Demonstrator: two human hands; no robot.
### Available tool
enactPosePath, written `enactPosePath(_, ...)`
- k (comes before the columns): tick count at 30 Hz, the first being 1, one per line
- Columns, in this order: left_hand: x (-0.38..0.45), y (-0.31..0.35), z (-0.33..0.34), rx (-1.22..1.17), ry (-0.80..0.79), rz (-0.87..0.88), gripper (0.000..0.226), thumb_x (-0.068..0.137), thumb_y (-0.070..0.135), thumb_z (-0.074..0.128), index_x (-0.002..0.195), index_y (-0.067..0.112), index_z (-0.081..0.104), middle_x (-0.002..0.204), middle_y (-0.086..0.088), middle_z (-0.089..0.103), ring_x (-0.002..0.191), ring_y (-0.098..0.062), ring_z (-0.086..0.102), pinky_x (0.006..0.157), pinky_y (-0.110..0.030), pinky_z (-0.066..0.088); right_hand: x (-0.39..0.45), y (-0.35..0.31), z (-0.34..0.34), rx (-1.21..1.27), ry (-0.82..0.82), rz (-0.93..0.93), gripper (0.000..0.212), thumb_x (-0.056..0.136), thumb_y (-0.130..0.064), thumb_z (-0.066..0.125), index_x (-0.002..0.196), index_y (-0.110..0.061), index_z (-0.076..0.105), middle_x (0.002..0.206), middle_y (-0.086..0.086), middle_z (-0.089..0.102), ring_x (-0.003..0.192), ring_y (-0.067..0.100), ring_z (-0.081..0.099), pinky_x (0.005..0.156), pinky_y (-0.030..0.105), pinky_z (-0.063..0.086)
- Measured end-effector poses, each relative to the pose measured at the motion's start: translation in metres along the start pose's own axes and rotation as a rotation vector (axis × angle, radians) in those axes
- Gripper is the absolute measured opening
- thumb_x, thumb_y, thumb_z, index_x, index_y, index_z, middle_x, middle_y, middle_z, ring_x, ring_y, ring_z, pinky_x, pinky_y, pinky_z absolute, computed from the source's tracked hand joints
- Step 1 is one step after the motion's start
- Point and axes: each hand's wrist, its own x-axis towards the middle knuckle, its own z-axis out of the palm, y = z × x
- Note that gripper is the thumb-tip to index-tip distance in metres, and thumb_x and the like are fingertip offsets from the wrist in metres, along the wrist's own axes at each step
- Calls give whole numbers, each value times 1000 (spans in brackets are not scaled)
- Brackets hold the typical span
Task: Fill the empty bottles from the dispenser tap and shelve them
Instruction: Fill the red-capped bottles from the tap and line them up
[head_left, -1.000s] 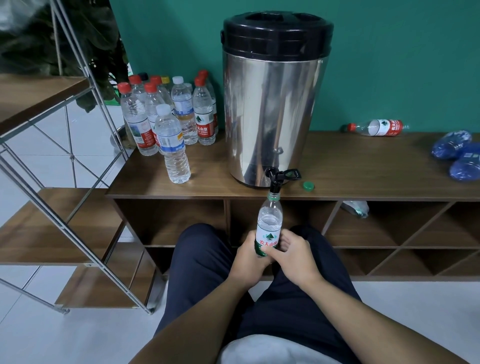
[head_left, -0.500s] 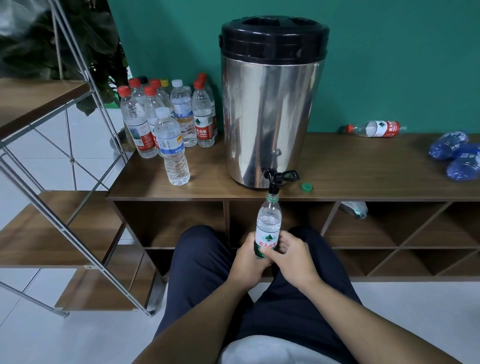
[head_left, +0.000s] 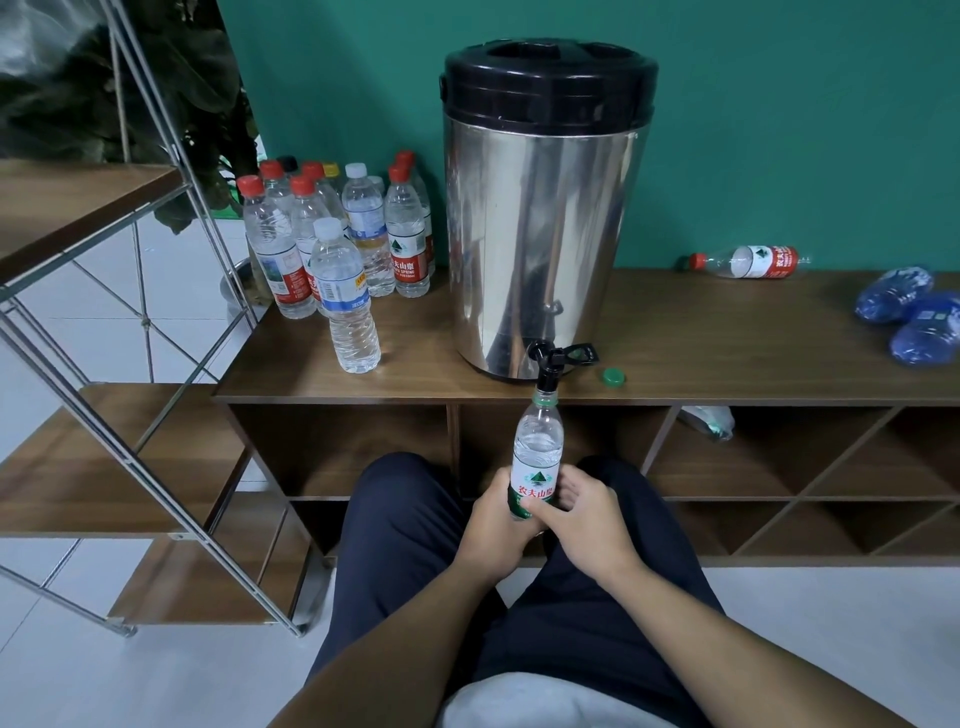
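Note:
A steel dispenser (head_left: 540, 234) with a black lid stands on the wooden cabinet top (head_left: 727, 343). Its black tap (head_left: 551, 366) hangs over the front edge. Directly under the tap I hold a clear bottle (head_left: 537, 447) with a green-and-white label, uncapped, its mouth at the spout. My left hand (head_left: 501, 519) grips its lower part from the left, and my right hand (head_left: 584, 512) grips it from the right. A green cap (head_left: 614, 376) lies on the cabinet beside the tap.
Several capped bottles (head_left: 332, 244) stand at the cabinet's left end. A red-labelled bottle (head_left: 748, 261) lies on its side at the back right, near blue crushed bottles (head_left: 914, 319). Open cubbies (head_left: 779, 457) run below. A metal-framed wooden shelf (head_left: 119, 467) stands left.
Both hands and the bottle stay under the tap. Only the camera view has shifted slightly.

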Motion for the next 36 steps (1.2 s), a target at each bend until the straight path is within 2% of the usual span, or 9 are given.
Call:
enactPosePath(12, 1, -3, 0, 3, 9, 14, 56, 85, 12, 87, 135, 25, 65, 119, 9, 78, 107, -6, 77, 92, -32, 65, -1, -3, 0, -11, 3, -7, 42, 88, -9, 92, 120, -32, 76, 108, -24, 81, 105, -2, 77, 80, 13, 59)
enactPosePath(22, 2, -4, 0, 6, 5, 15, 58, 82, 20, 86, 136, 25, 65, 118, 11, 78, 107, -6, 77, 92, -34, 66, -1, -2, 0, -11, -10, 5, 44, 88, -8, 91, 120, -34, 75, 110, -20, 82, 106, 3, 78, 81, 19, 62)
enactPosePath(26, 2, -6, 1, -7, 4, 8, 59, 82, 19, 87, 136, 25, 65, 117, 11, 79, 106, -7, 77, 91, -35, 66, -1, -4, -1, -28, -21, 13, 42, 88, -12, 92, 122, -31, 76, 112, -18, 82, 106, 3, 78, 82, 20, 63)
enactPosePath(29, 4, -7, 1, -25, 20, 5, 55, 84, 16, 90, 132, 26, 66, 115, 12, 78, 105, -7, 77, 87, -29, 64, 0, -4, -4, -32, -48, 18, 35, 92, -23, 90, 122, -33, 77, 113, -18, 82, 108, 5, 78, 86, 26, 65)
enactPosePath(32, 7, -8, 2, -50, 18, -12, 55, 84, 19, 94, 130, 30, 66, 114, 9, 79, 104, -11, 78, 90, -37, 66, 4, -7, -9, -72, -17, 20, 25, 96, -40, 84, 121, -38, 77, 116, -22, 80, 113, 2, 74, 100, 31, 60)
enactPosePath(34, 10, -10, 2, -64, 19, -26, 56, 82, 21, 96, 128, 32, 66, 113, 6, 80, 104, -16, 79, 93, -45, 67, 10, -17, -18, -41, 57, 5, 19, 100, -38, 80, 119, -35, 77, 115, -20, 81, 112, -1, 73, 104, 32, 59)
enactPosePath(36, 12, -12, 2, -66, 28, -37, 55, 82, 20, 96, 125, 32, 65, 113, 6, 79, 105, -16, 77, 95, -47, 66, 19, -33, -28, -16, 138, -31, 16, 104, -40, 75, 116, -30, 78, 110, -13, 81, 108, 3, 75, 103, 38, 60)
